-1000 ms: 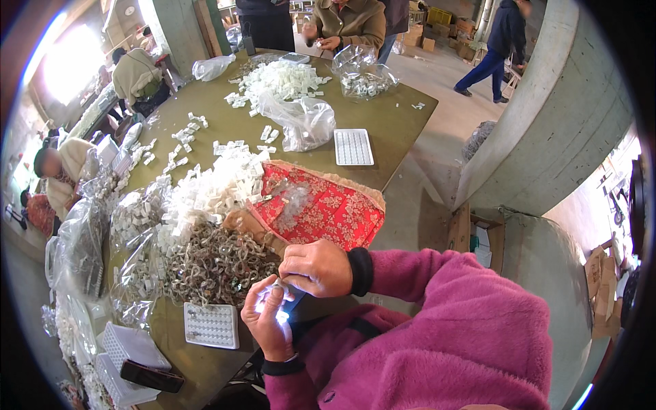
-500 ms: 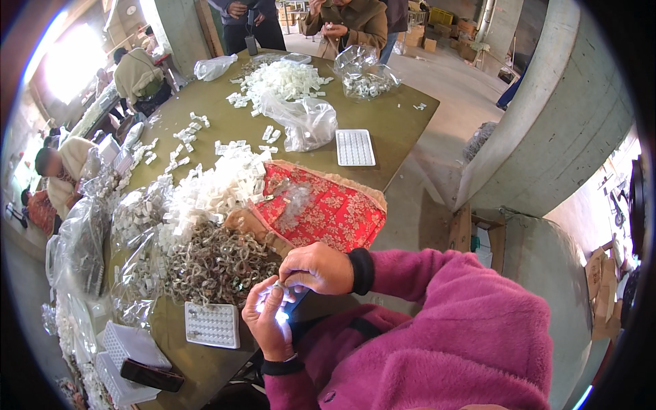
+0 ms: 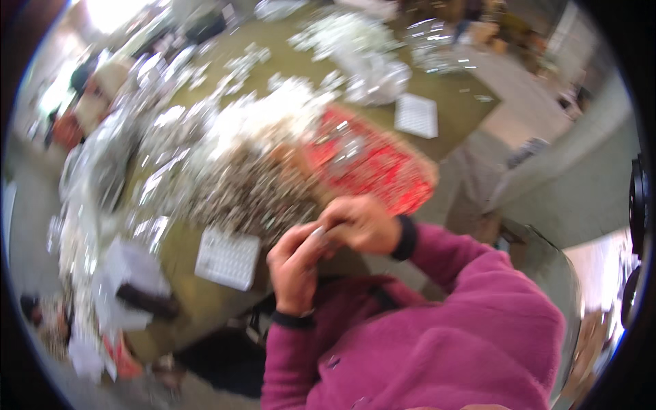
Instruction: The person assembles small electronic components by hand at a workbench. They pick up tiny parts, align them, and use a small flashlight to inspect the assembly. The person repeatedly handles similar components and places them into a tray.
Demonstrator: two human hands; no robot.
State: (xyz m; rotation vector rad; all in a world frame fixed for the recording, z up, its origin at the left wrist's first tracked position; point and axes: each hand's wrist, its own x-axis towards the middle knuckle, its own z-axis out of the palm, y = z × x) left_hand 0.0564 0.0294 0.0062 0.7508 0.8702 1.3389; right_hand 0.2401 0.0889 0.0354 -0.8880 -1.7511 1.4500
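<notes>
Near compartment tray [image 3: 227,260] is sitting on table [image 3: 198,298], left of left hand [image 3: 294,268]. Parts heap [image 3: 253,188] is lying behind it, cloth [image 3: 379,167] right of heap. Far compartment tray [image 3: 415,116] is sitting right of plastic bag [image 3: 379,80].

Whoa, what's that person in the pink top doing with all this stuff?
The person in the pink top has their left hand and right hand together, fingertips meeting. It's too blurry to tell what, if anything, is between them. Just beyond the hands, a brown pile of small pieces lies on the green table, with a white pile behind it and a red patterned cloth to its right. A white tray lies left of the left hand.
</notes>
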